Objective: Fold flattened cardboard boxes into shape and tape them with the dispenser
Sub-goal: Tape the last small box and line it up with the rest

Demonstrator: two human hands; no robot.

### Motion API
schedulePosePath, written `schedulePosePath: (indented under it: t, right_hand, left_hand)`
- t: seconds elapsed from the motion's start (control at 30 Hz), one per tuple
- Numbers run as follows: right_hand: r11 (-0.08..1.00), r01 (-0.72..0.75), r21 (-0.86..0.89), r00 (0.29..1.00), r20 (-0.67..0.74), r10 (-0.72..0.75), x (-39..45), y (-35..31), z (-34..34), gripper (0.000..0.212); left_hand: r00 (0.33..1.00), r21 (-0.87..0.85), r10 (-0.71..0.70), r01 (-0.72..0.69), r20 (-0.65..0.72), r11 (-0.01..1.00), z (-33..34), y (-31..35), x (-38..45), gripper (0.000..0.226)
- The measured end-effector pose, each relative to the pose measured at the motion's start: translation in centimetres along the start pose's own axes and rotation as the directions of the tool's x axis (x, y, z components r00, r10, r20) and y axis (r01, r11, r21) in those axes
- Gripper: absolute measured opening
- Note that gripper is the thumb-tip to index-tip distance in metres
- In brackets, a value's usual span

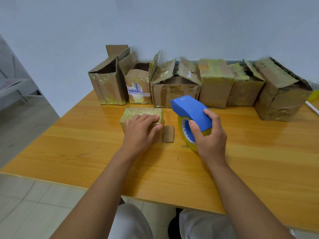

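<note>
A small cardboard box (136, 112), wrapped in yellowish tape, stands on the wooden table (86, 152) in front of me. My left hand (140, 131) lies flat on its top with straight fingers, pressing it down. One loose flap (168, 134) sticks out at the box's lower right. My right hand (208, 133) grips the blue tape dispenser (189, 109), which carries a yellow tape roll (185, 133) and stands on the table just right of the box, apart from it.
A row of several taped cardboard boxes (176, 87) lines the wall at the back of the table, some with open flaps. A white tube (312, 107) lies at the far right edge. My knees (134, 221) sit under the table's near edge.
</note>
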State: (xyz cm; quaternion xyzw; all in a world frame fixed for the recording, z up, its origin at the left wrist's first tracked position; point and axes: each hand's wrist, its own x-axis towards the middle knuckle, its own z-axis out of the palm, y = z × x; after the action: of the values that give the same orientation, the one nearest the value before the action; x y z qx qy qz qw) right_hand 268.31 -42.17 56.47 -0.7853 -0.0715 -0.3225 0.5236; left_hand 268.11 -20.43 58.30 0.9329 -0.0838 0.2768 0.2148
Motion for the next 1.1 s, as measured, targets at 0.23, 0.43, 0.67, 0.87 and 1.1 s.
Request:
schedulePosePath:
  t: [0.23,0.43,0.67,0.87,1.1]
  right_hand:
    - [1.000,-0.017,0.008,1.000,0.005,0.017,0.0,0.1,0.0,0.060]
    - [1.000,-0.008,-0.004,1.000,0.004,0.008,0.0,0.1,0.0,0.059]
    - [1.000,-0.015,0.003,1.000,0.014,0.015,-0.1,0.0,-0.2,0.062]
    - [1.000,-0.025,-0.002,1.000,0.012,0.025,-0.1,0.0,0.0,0.056]
    - [1.000,-0.028,0.006,1.000,0.014,0.028,-0.1,0.0,-0.1,0.054]
  left_hand:
    - [1.000,-0.005,0.008,-0.008,-0.023,1.000,0.5,0.2,0.0,0.037]
    - [1.000,0.049,-0.009,0.010,-0.010,0.999,0.5,0.4,-0.1,0.041]
    - [0.999,0.076,-0.028,0.030,-0.026,0.997,0.8,0.9,0.0,0.036]
    - [0.997,0.056,-0.026,0.029,-0.067,0.998,1.1,1.0,0.2,0.035]
    - [0.994,0.142,-0.091,0.100,-0.066,0.985,1.8,2.2,1.0,0.032]
